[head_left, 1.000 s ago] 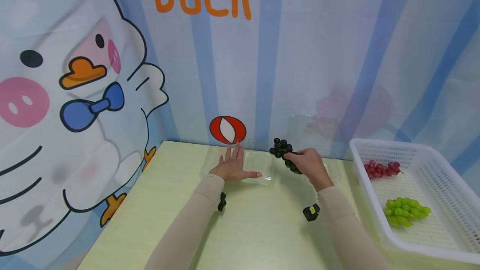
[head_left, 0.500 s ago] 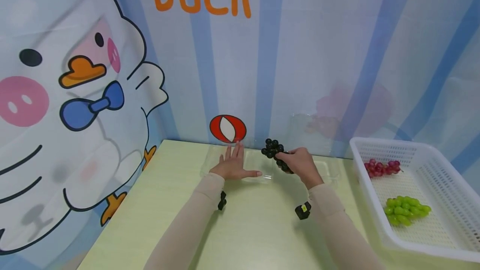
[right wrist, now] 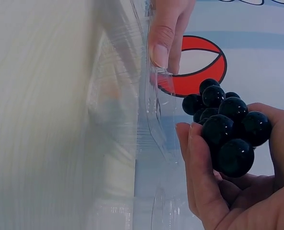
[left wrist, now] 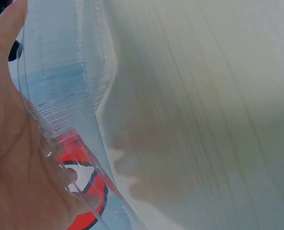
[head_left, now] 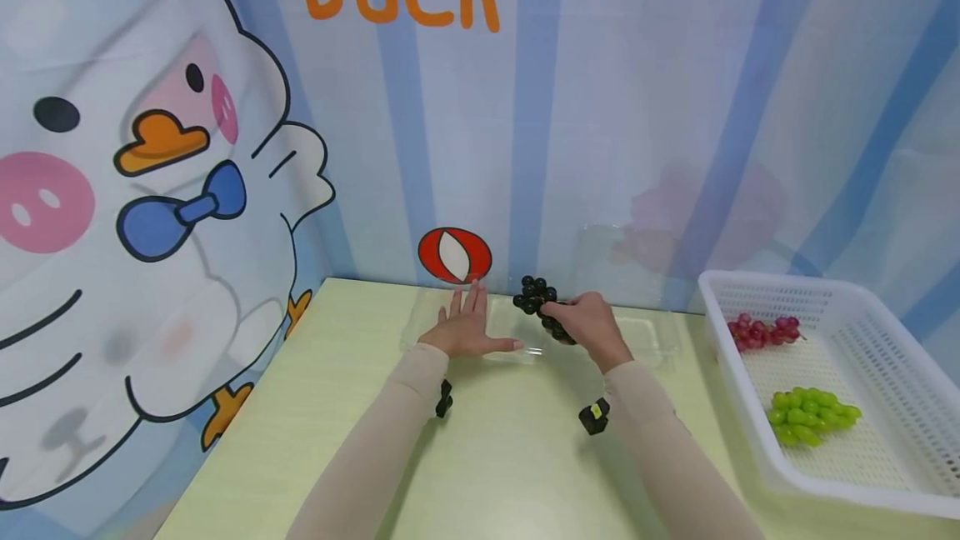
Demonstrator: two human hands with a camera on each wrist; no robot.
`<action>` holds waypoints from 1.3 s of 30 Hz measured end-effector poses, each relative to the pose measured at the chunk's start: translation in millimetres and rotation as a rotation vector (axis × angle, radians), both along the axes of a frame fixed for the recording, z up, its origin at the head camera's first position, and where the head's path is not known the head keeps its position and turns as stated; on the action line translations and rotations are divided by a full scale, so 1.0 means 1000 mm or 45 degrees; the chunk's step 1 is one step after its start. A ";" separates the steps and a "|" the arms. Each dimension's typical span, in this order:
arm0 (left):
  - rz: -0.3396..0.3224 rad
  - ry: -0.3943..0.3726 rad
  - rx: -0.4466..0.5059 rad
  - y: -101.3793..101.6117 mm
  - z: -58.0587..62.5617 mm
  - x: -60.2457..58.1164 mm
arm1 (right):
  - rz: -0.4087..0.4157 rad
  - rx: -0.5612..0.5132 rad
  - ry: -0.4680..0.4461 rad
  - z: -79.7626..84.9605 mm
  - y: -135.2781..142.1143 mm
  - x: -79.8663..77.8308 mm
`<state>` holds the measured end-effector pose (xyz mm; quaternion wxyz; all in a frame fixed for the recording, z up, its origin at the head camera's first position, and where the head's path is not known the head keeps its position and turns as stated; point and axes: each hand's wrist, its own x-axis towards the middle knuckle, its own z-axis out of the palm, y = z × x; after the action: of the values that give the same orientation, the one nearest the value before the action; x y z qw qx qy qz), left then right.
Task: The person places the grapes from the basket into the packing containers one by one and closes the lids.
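Note:
My left hand (head_left: 465, 332) lies over a clear plastic box (head_left: 513, 325) at the back of the table, fingers straight and thumb spread out along the box's near side. In the left wrist view the palm is right beside the clear wall (left wrist: 60, 62). My right hand (head_left: 594, 325) pinches a bunch of black grapes (head_left: 534, 294) between thumb and fingers. The round, shiny grapes (right wrist: 230, 127) hang above the right part of the box, beside my left thumb. Part of the bunch is hidden by the right hand.
A second clear box (head_left: 651, 336), its lid raised against the backdrop, stands right of the hands. At the right, a white plastic basket (head_left: 862, 500) holds red grapes (head_left: 765, 332) and green grapes (head_left: 810, 415). A printed duck curtain (head_left: 600, 107) closes off the back.
My right hand has moved left with the black grapes, bringing them closer to the left hand and over the box. The left hand stays in place.

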<state>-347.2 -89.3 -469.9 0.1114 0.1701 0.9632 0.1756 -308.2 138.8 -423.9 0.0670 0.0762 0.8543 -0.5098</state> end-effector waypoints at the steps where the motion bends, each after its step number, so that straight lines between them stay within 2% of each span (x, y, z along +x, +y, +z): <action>1: 0.001 -0.001 0.004 0.000 0.000 0.000 | -0.002 0.003 0.000 0.000 -0.001 0.000; 14: 0.002 0.003 -0.004 0.000 -0.003 -0.003 | -0.054 0.061 0.039 -0.009 -0.014 -0.004; 23: -0.005 0.004 0.003 0.000 0.000 -0.001 | -0.079 0.129 0.075 -0.013 -0.023 -0.009; 39: -0.009 -0.012 -0.001 0.000 -0.003 -0.005 | -0.082 0.185 0.053 -0.013 -0.034 -0.015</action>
<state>-352.0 -89.6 -473.3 0.1165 0.1727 0.9622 0.1755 -322.8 105.0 -437.0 0.0270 0.0976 0.8874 -0.4497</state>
